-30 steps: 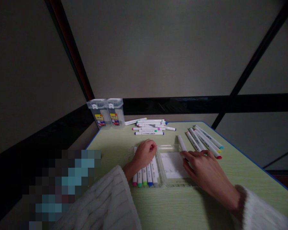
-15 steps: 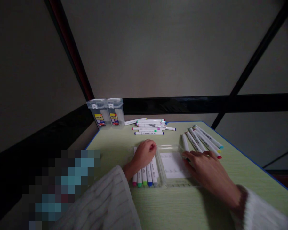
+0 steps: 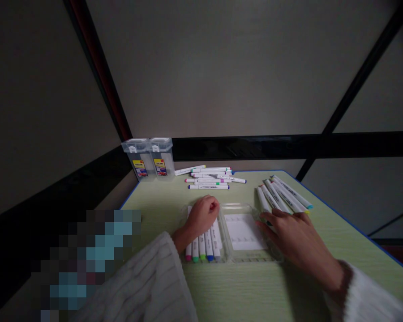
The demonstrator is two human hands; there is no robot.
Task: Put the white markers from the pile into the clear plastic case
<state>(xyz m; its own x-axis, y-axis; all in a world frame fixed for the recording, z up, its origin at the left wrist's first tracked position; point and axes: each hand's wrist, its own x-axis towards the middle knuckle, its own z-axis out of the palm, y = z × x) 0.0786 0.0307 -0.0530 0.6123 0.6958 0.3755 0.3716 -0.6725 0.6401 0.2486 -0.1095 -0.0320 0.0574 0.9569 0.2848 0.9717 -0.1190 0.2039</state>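
My left hand (image 3: pixel 203 217) is curled closed above several white markers (image 3: pixel 195 246) lying side by side in the left half of an open clear plastic case (image 3: pixel 226 252). Nothing shows in its fingers. Coloured caps in magenta, green, blue and grey stick out below the wrist. Over the near ends of several loose white markers (image 3: pixel 278 197) at the right, my right hand (image 3: pixel 292 232) is spread palm down, thumb and fingers apart. Its thumb side lies against the nearest marker on the left of that group. The hand hides some of their caps.
A white printed sheet (image 3: pixel 245 232) lies in the case's right half. Further back is a loose pile of markers (image 3: pixel 208 187). Two clear lidded boxes (image 3: pixel 161 163) with yellow labels stand at the back left. A wall (image 3: pixel 242 89) rises behind the blue-edged table (image 3: pixel 228 290).
My right hand has shifted slightly right, and the leftmost marker of that group has moved closer to the others. The red cap is now hidden. My left hand stays put.
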